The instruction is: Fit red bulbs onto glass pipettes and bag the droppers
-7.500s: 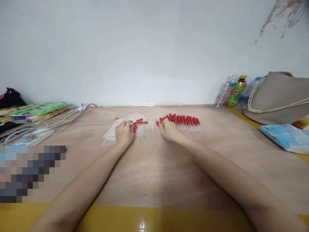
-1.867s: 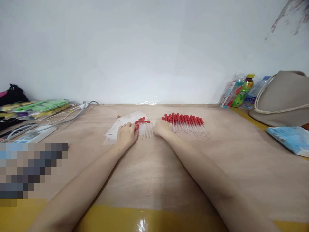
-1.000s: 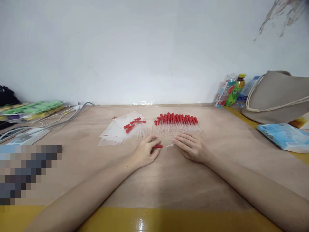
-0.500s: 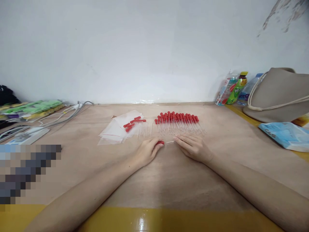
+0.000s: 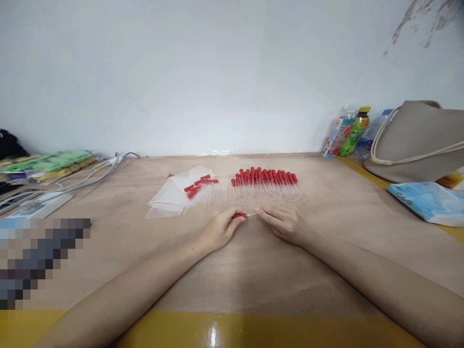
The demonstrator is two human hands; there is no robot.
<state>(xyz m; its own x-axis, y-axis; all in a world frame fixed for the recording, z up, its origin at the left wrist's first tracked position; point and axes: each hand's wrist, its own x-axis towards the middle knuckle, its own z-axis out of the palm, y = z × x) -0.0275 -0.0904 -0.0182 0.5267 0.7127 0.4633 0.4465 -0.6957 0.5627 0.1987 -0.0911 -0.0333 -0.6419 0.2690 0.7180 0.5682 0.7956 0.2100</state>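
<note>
Red rubber-like material is seen between the fingers of the left hand: a red bulb is pinched by the thumb from below and the fingers from above, with only its open end left uncovered. A clear tube is held by the fingers of the right hand, which are pressed together around it, so that only a short length is exposed in the gap between the hands. Tube and bulb are lined up end to end, low over the desk, and their ends appear to meet; how far the tube has been entered cannot be told.

The step in hand is judged to be the fitting of the bulb onto the tube. For the next move, a straight, gentle push along the tube seems to be called for, with the bulb's mouth kept square and the thin wall not bent sideways.

Beyond the right hand, capped droppers are laid in a row, red ends away. Beyond the left hand, loose bulbs are scattered on plastic bags, with loose tubes laid beside them.
</note>
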